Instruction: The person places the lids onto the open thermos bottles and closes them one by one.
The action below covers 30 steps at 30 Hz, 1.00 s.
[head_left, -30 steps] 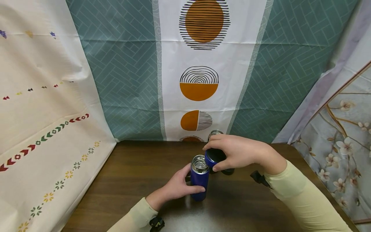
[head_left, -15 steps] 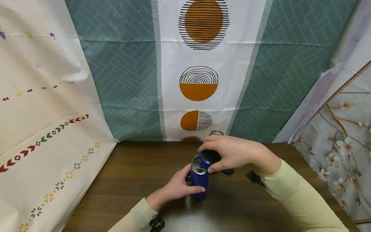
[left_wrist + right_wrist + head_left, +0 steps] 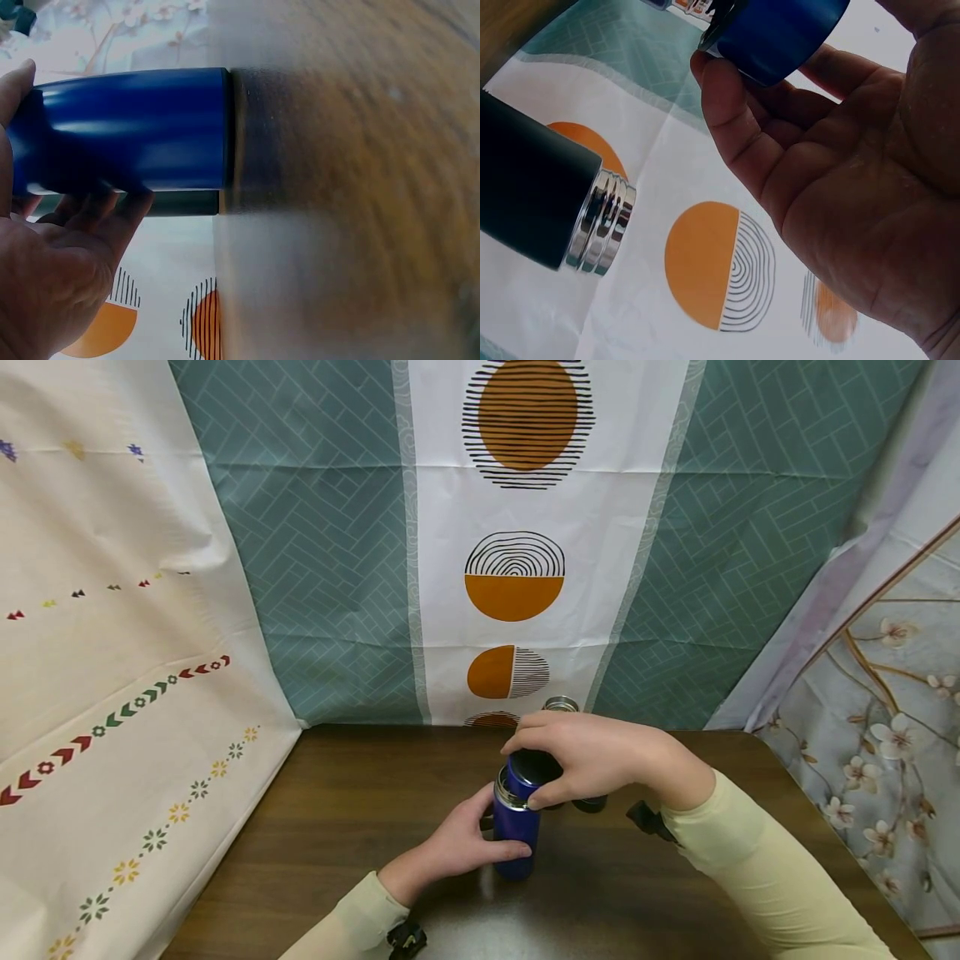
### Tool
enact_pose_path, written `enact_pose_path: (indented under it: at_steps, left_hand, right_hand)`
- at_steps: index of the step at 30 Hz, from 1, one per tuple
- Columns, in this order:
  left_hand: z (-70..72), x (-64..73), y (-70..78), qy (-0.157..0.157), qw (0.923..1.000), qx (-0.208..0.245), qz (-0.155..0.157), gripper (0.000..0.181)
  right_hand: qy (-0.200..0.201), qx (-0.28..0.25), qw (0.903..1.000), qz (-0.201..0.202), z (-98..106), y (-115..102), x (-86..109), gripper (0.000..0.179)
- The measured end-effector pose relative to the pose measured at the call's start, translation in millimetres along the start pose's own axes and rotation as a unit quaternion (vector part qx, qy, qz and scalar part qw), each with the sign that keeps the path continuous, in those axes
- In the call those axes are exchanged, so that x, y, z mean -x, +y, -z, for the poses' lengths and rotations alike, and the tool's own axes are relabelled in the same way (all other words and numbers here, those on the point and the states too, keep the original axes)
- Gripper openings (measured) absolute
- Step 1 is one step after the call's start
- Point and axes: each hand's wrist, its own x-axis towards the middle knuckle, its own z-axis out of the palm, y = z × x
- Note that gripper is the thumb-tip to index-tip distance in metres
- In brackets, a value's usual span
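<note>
A blue vacuum flask (image 3: 516,843) stands upright on the table, its steel neck uncovered on the left side. My left hand (image 3: 467,839) grips its body from the left, thumb across the front. In the left wrist view the blue flask body (image 3: 142,127) lies along the palm and fingers. My right hand (image 3: 600,752) pinches a blue lid (image 3: 522,777) with a black top by its sides. The lid overlaps the flask's mouth in the head view, slightly right of centre. In the right wrist view, fingertips curl against the blue lid (image 3: 780,37).
A dark flask (image 3: 540,180) with a bare steel threaded neck stands behind, mostly hidden by my right hand in the head view. A small black piece (image 3: 590,804) lies right of the lid. Patterned cloths (image 3: 337,568) hang behind the wooden table (image 3: 360,777).
My right hand has carried the lid leftward, from beside the blue flask's neck to over its mouth. The left hand and the flask have stayed put.
</note>
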Motion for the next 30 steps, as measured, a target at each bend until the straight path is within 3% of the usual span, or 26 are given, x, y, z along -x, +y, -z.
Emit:
enact_pose_path:
  at_steps: [30]
  left_hand:
    - [0.9,0.0,-1.1,-0.002,1.0000,-0.004,0.001,0.072]
  right_hand:
    - [-0.001,0.005,0.9999,0.013,-4,-7,-14.2,0.058]
